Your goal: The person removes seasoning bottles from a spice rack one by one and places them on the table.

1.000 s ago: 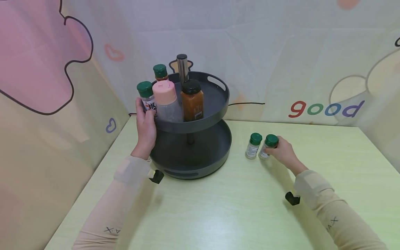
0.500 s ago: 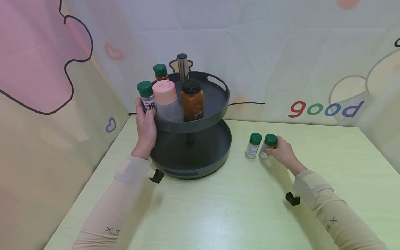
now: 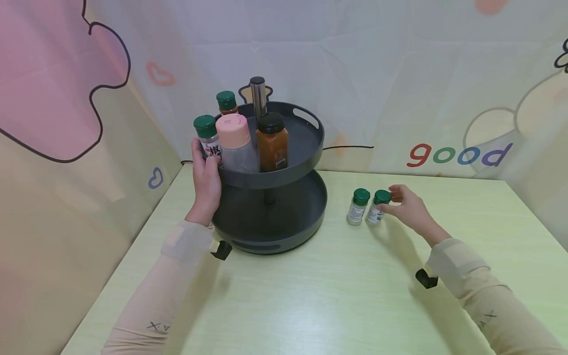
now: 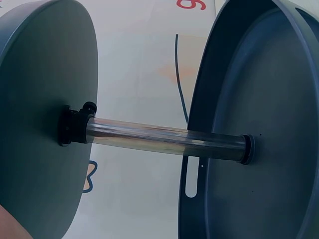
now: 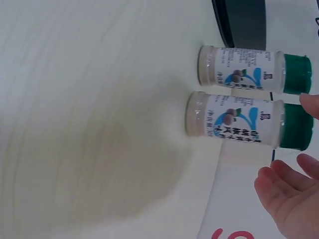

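In the head view my left hand (image 3: pixel 206 185) is at the left edge of the dark two-tier rack's upper tray (image 3: pixel 293 171). Fingers and thumb go round a green-capped seasoning jar (image 3: pixel 206 129), whose base is hidden. To the right, two more green-capped seasoning jars stand upright side by side: a left jar (image 3: pixel 357 207) and a right jar (image 3: pixel 376 213). My right hand (image 3: pixel 410 209) is beside the right jar, fingers spread away from it. In the right wrist view the thumb overlaps that jar's green cap (image 5: pixel 297 127); contact is unclear.
On the upper tray stand a pink-lidded container (image 3: pixel 233 140), an orange-brown jar (image 3: pixel 272 145) and another green-capped jar (image 3: pixel 227 102), around a metal post (image 3: pixel 258 96). The lower tray (image 3: pixel 284 241) sits on the pale table (image 3: pixel 301 305), before a printed backdrop.
My right hand has loosened its grip on the right jar and drawn slightly right, its fingers spreading. The jars stay put. My left hand holds its place.
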`<action>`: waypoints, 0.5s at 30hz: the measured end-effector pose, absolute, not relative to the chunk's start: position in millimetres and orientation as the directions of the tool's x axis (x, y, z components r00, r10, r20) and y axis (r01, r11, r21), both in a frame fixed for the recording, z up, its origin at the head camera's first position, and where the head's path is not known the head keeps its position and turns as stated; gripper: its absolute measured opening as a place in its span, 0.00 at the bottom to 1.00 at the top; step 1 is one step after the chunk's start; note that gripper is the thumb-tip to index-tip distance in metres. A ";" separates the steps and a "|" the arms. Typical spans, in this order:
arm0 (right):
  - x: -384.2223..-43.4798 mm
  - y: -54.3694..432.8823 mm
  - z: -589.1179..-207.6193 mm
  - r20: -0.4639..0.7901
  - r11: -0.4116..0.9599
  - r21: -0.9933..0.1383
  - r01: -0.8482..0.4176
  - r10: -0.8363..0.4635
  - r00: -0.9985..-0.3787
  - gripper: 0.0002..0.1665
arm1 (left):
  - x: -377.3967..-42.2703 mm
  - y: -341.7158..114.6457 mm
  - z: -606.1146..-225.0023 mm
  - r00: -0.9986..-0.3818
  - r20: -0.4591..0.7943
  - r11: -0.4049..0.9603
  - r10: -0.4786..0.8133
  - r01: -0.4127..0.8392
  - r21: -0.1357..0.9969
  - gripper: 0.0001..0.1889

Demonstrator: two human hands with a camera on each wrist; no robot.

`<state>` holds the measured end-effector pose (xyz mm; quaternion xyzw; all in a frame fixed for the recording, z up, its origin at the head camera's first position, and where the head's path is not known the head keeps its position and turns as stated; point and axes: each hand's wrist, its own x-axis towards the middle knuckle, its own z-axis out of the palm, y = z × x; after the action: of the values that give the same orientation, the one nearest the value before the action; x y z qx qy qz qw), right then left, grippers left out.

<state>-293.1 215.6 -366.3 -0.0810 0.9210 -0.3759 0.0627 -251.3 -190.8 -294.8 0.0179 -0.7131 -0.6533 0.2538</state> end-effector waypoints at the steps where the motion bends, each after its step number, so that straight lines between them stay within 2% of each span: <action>1: -292.2 215.0 -363.8 -0.052 0.703 -0.704 -0.102 -0.195 -0.979 0.45 | -251.6 -191.1 -295.2 -0.870 0.341 0.146 -0.357 0.309 0.940 0.31; 9: -287.1 207.1 -347.1 0.004 0.691 -0.707 -0.149 -0.207 -0.978 0.44 | -251.2 -191.6 -294.6 -0.869 0.345 0.140 -0.355 0.316 0.939 0.31; 15: -283.7 200.3 -338.7 0.048 0.694 -0.695 -0.187 -0.215 -0.976 0.40 | -251.3 -191.3 -294.6 -0.870 0.342 0.137 -0.356 0.313 0.940 0.32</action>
<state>-283.7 200.3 -338.7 -0.1090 0.9202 -0.3756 0.0187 -251.3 -191.3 -294.6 0.0154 -0.7097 -0.6566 0.2549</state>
